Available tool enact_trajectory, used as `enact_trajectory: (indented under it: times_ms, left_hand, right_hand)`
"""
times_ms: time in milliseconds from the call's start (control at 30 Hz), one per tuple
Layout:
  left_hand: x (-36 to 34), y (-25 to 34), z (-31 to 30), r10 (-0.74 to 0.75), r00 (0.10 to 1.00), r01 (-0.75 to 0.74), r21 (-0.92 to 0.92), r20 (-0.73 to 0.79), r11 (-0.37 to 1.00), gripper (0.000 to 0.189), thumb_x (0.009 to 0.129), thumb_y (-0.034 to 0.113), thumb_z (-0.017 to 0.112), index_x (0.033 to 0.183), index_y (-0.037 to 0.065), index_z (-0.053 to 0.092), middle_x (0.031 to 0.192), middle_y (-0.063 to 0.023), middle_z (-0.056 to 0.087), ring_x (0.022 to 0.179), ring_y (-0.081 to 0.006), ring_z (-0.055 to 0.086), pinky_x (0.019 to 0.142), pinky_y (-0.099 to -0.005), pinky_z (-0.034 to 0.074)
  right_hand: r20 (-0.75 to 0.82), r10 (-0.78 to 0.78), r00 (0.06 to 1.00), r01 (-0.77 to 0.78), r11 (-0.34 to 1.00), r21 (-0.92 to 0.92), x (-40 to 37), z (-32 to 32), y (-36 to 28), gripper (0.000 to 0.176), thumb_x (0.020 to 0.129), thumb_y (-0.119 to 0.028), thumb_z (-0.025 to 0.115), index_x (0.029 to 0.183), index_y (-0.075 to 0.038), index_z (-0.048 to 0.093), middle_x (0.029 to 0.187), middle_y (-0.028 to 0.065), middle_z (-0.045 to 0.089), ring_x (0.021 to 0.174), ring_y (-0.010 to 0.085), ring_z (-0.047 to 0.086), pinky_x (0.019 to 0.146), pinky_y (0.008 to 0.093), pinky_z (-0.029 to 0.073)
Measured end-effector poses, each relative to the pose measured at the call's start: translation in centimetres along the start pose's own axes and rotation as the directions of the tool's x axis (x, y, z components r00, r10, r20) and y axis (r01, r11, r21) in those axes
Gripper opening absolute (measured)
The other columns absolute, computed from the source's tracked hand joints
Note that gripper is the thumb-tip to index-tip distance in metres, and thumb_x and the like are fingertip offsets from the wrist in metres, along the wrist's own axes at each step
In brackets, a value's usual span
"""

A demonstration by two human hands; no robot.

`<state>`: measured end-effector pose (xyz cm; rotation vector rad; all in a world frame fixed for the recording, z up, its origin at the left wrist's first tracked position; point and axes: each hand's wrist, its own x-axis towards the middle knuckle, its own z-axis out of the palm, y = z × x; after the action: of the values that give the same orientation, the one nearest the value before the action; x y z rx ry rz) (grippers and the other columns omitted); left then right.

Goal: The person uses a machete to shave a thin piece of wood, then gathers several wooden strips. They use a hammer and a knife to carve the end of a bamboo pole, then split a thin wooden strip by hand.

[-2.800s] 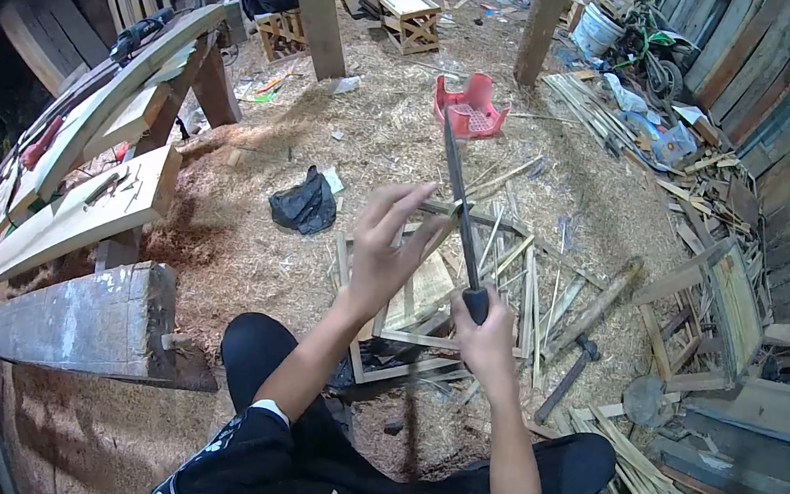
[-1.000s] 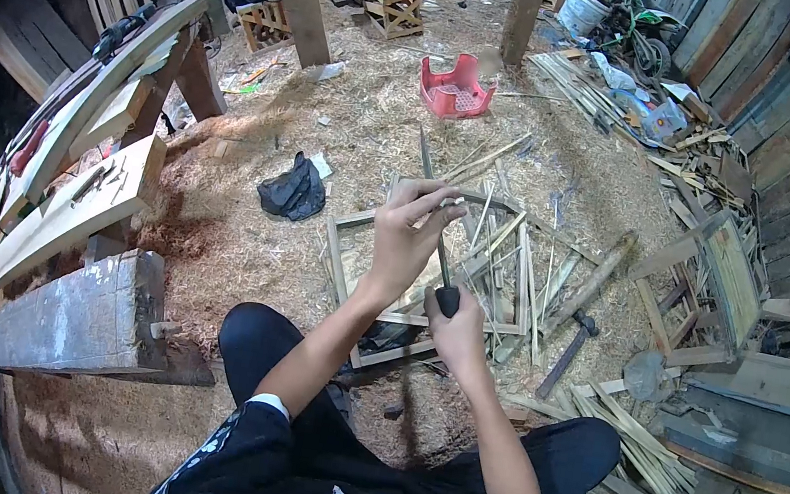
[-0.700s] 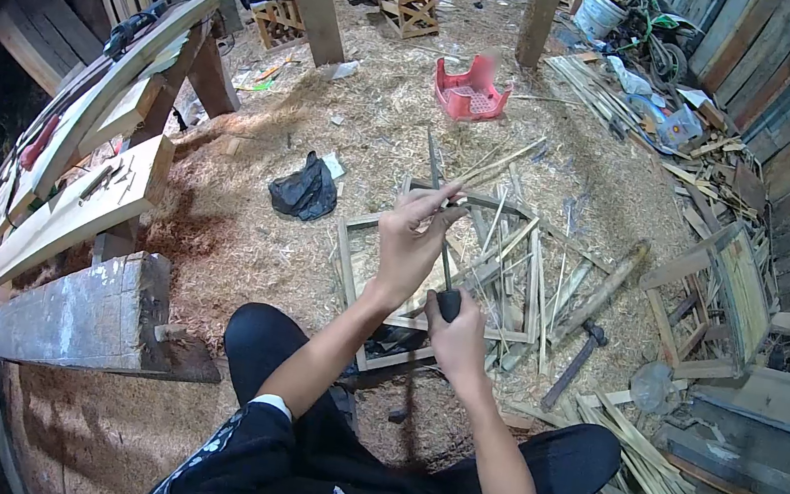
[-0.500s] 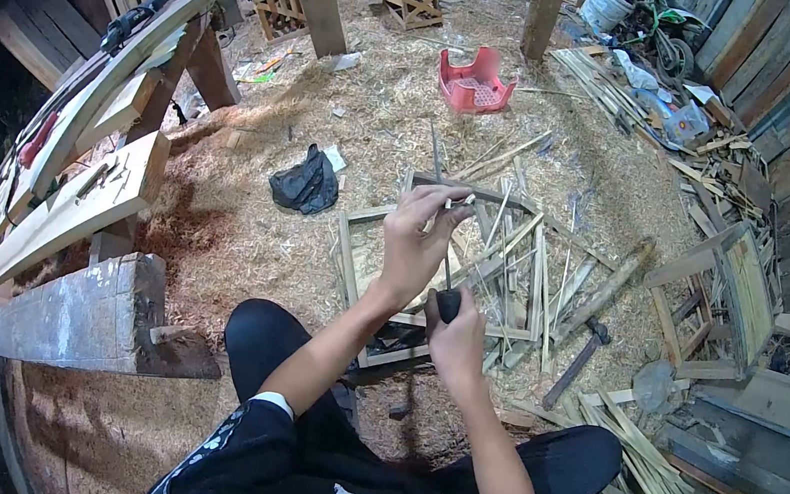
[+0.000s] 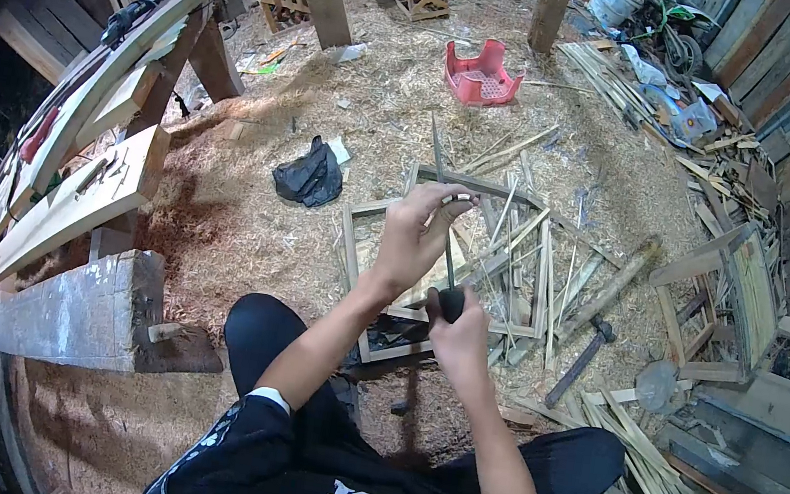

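My right hand [image 5: 461,335] is wrapped around the black handle [image 5: 451,303] of a long, narrow-bladed tool. Its dark blade [image 5: 439,147] points away from me, passing by my left hand and out beyond it. My left hand [image 5: 413,240] is closed, pinching a small pale piece of wood [image 5: 464,197] between its fingertips, close to the blade. Under both hands, a wooden frame [image 5: 351,251] lies on the shavings, with thin wood strips [image 5: 523,235] strewn across it.
A hammer [image 5: 578,364] and a round pole [image 5: 617,283] lie to the right. A black plastic bag [image 5: 308,172] and a pink plastic crate [image 5: 481,87] are farther out. A heavy wooden bench [image 5: 68,307] stands at left, a small wooden frame [image 5: 750,307] at right.
The view has shifted slightly. Both hands keep their grips; the fingers of my left hand have turned a little around the small wood piece, and the blade slants slightly differently.
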<state>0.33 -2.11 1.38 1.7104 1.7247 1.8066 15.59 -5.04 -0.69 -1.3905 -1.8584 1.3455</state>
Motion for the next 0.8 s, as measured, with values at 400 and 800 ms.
enact_trajectory:
  times_ms: [400,800]
  left_hand:
    - [0.0,0.8,-1.1,-0.007,0.994,0.013,-0.054,0.107,0.998,0.021,0.092,-0.006,0.06,0.111,-0.003,0.069,0.099,-0.0128,0.076,0.097,-0.0201,0.074,0.083,-0.0293,0.057]
    - [-0.6,1.4,-0.9,-0.006,1.0,0.009,-0.134,0.021,0.991,0.018,0.094,-0.004,0.06,0.11,-0.002,0.069,0.099,-0.011,0.077,0.095,-0.0175,0.074,0.079,-0.0281,0.057]
  right_hand:
    - [0.27,0.121,0.955,-0.148,0.986,0.081,0.6,-2.1,1.1,0.026,0.089,-0.019,0.073,0.093,0.005,0.063,0.074,0.0189,0.068,0.068,0.0318,0.066,0.064,0.0404,0.051]
    - [-0.08,-0.184,0.98,0.152,0.942,-0.3,-0.5,1.5,3.0,0.025,0.083,0.002,0.066,0.107,0.008,0.061,0.086,0.028,0.068,0.087,0.0475,0.066,0.081,0.0481,0.051]
